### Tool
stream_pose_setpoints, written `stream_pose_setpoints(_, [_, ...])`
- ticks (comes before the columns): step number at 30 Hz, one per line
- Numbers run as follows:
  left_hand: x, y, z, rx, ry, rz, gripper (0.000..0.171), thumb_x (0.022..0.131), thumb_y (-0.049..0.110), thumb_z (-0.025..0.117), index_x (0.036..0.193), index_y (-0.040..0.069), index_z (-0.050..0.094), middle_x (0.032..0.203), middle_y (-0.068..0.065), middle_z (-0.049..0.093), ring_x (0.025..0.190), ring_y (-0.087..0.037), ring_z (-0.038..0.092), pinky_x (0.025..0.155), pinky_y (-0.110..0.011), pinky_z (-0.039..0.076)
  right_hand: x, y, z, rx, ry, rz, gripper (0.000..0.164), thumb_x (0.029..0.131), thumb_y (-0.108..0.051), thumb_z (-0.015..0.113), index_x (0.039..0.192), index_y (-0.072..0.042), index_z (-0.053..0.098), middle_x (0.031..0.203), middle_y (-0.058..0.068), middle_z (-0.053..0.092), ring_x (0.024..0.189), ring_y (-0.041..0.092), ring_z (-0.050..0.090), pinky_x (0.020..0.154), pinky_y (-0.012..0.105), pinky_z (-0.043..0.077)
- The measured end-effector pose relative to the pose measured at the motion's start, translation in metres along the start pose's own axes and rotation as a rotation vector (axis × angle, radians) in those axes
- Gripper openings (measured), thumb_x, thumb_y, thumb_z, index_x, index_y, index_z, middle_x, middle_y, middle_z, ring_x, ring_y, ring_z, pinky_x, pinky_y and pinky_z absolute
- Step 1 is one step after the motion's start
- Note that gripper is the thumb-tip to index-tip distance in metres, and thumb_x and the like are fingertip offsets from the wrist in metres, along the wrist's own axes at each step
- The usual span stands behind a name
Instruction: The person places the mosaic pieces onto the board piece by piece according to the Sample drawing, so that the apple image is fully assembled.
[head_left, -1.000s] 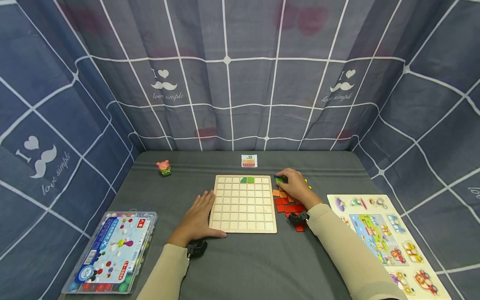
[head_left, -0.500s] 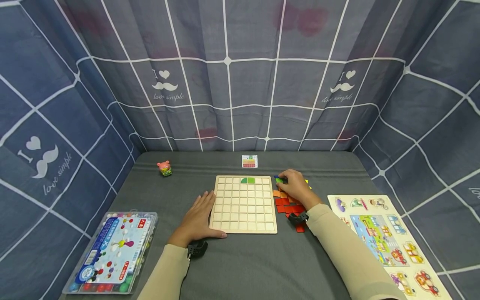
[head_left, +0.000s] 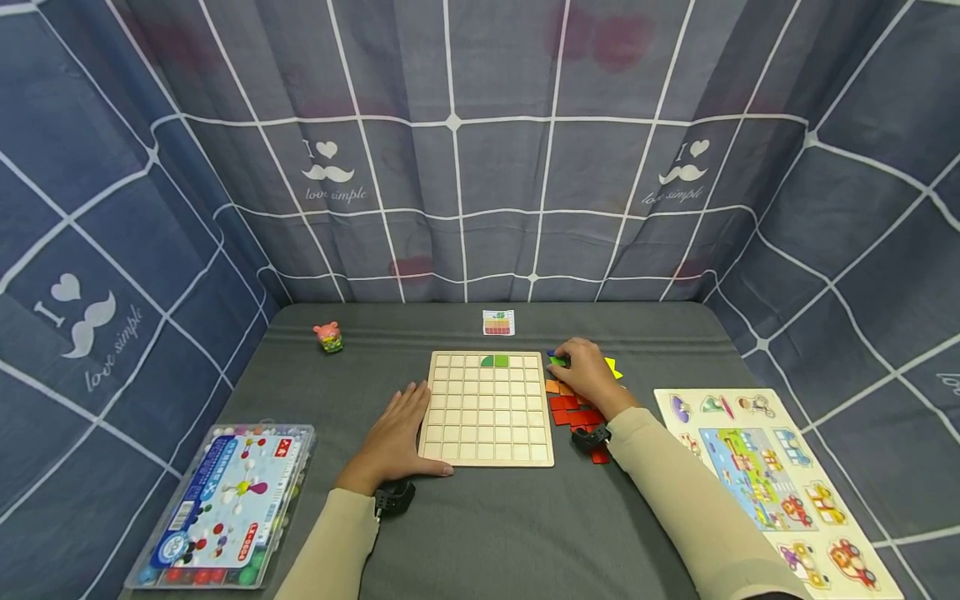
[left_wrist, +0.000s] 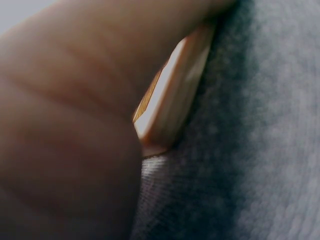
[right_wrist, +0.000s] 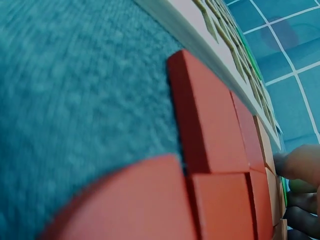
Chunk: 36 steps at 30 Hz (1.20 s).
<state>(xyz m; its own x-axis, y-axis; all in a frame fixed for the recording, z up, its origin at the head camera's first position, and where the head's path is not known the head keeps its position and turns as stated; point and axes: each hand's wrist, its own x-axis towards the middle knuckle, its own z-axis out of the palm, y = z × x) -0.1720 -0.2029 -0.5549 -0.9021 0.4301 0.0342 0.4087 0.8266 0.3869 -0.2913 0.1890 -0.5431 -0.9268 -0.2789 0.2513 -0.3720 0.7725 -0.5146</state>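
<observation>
A square wooden grid board (head_left: 486,417) lies on the grey cloth. Two green pieces (head_left: 495,360), one of them rounded, sit in its far row. My left hand (head_left: 393,437) rests against the board's left side, fingers extended and thumb along the front left corner. Beyond the board's far right corner, my right hand (head_left: 588,375) has thumb and curled fingers around a green tile (head_left: 558,361); the fingertips are partly hidden. Below that hand lie red tiles (head_left: 573,410) and orange tiles (head_left: 553,386). Yellow tiles (head_left: 613,367) show behind it, and a blue tile (head_left: 552,352) by its fingers.
A small printed card (head_left: 498,322) lies behind the board. A pink-headed toy figure (head_left: 328,336) stands at the back left. A clear plastic case (head_left: 225,504) with coloured balls is at front left. A picture puzzle board (head_left: 772,483) lies at right, partly under the right sleeve.
My right hand has shifted slightly left and nearer the green tile, uncovering more of the yellow tiles. The left hand and the board have stayed put.
</observation>
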Motion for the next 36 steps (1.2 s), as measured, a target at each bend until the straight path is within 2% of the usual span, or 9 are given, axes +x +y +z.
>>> stream_pose_setpoints(10, [-0.0003,-0.0004,0.0002,-0.008,0.004,0.006,0.151,0.063,0.092,0.074,0.166,-0.001,0.018,0.173,-0.015,0.014,0.159,-0.03,0.009,0.128,-0.046,0.006,0.0,-0.0059,0.0001,-0.008,-0.02,0.018,0.02,0.093,-0.008,0.077,0.11,0.001,0.079,0.115,0.016,0.069,0.103,0.034,0.066,0.09,0.048,0.059])
stream_pose_setpoints(26, [0.0006,-0.0014,0.0011,0.001,0.001,-0.002,0.151,0.062,0.094,0.073,0.167,-0.001,0.018,0.173,-0.015,0.014,0.159,-0.031,0.009,0.128,-0.047,0.007,-0.0012,-0.0079,0.0014,0.063,0.018,-0.003,0.016,0.09,-0.004,0.078,0.106,-0.002,0.08,0.111,0.011,0.07,0.094,0.027,0.066,0.083,0.044,0.059])
stream_pose_setpoints(36, [0.0004,-0.001,0.0007,-0.001,-0.001,-0.003,0.151,0.062,0.093,0.074,0.167,-0.001,0.017,0.173,-0.015,0.013,0.159,-0.03,0.008,0.128,-0.046,0.006,0.0021,-0.0107,0.0018,0.098,0.035,-0.083,0.017,0.089,-0.001,0.076,0.105,-0.003,0.08,0.108,0.009,0.071,0.093,0.026,0.063,0.083,0.043,0.056])
